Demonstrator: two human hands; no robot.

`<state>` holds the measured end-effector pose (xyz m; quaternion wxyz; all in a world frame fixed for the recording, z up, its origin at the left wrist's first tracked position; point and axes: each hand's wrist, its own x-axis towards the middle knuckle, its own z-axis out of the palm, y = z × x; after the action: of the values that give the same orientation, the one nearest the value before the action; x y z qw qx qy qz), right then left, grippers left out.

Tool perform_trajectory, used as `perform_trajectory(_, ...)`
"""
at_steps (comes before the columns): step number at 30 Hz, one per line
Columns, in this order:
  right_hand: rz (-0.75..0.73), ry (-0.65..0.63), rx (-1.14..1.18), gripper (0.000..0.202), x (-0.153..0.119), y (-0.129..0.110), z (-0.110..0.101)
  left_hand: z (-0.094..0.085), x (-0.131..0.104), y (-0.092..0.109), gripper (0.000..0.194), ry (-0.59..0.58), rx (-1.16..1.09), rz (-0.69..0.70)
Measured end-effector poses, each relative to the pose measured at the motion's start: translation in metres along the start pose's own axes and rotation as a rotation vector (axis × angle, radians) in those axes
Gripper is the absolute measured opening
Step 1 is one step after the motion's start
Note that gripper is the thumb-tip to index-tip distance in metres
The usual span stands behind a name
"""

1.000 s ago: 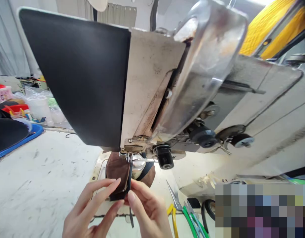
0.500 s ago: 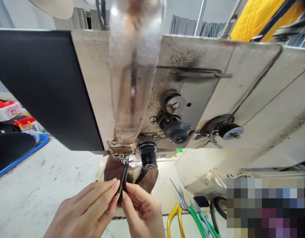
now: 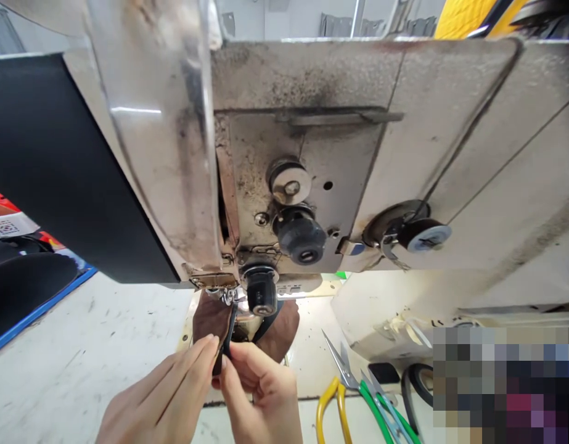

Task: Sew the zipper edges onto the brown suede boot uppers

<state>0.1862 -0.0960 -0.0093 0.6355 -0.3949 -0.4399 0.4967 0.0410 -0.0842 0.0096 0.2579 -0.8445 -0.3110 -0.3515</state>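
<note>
- The left hand (image 3: 166, 394) and right hand (image 3: 256, 388) meet fingertip to fingertip, both pinched on a narrow black strap (image 3: 227, 333)
- The strap runs up along a brown leather piece (image 3: 210, 317) to the presser foot of the sewing machine (image 3: 312, 154), just under its head
- Yellow-handled scissors (image 3: 333, 394) and green-handled snips (image 3: 381, 413) lie on the white table (image 3: 81, 357) to the right of the hands

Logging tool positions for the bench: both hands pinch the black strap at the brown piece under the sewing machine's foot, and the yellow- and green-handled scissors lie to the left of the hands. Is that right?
Not quite. In the head view the scissors lie to the right of the right hand, not left. The rest holds: left hand and right hand pinch the black strap at the brown piece under the sewing machine.
</note>
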Motion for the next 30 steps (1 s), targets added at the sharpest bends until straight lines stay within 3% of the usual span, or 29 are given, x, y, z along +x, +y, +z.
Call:
perform_trajectory(3, 0.032, 0.011, 0.037, 0.056, -0.001, 0.002, 0.002, 0.001, -0.002, 0.004, 0.032, -0.020, -0.031, -0.059)
perform_trajectory(6, 0.029, 0.058, 0.060, 0.044, -0.002, 0.002, 0.002, 0.004, 0.002, 0.008, 0.027, 0.058, -0.039, -0.136)
perform_trajectory(10, -0.222, 0.203, -0.136, 0.011, -0.005, -0.002, -0.001, 0.004, 0.008, 0.012, 0.019, 0.109, -0.060, -0.181)
perform_trajectory(14, -0.397, 0.142, -0.331, 0.015, -0.009, -0.009, -0.002, 0.001, 0.010, 0.009, 0.020, 0.105, -0.128, -0.204)
perform_trajectory(21, -0.549, 0.268, -0.611, 0.006, -0.009, -0.015, 0.000, 0.000, 0.012, 0.010, 0.019, 0.077, -0.146, -0.256)
perform_trajectory(30, -0.560, 0.233, -0.710, 0.002, -0.005, -0.018, -0.009, -0.002, 0.010, 0.014, 0.020, 0.104, -0.180, -0.295)
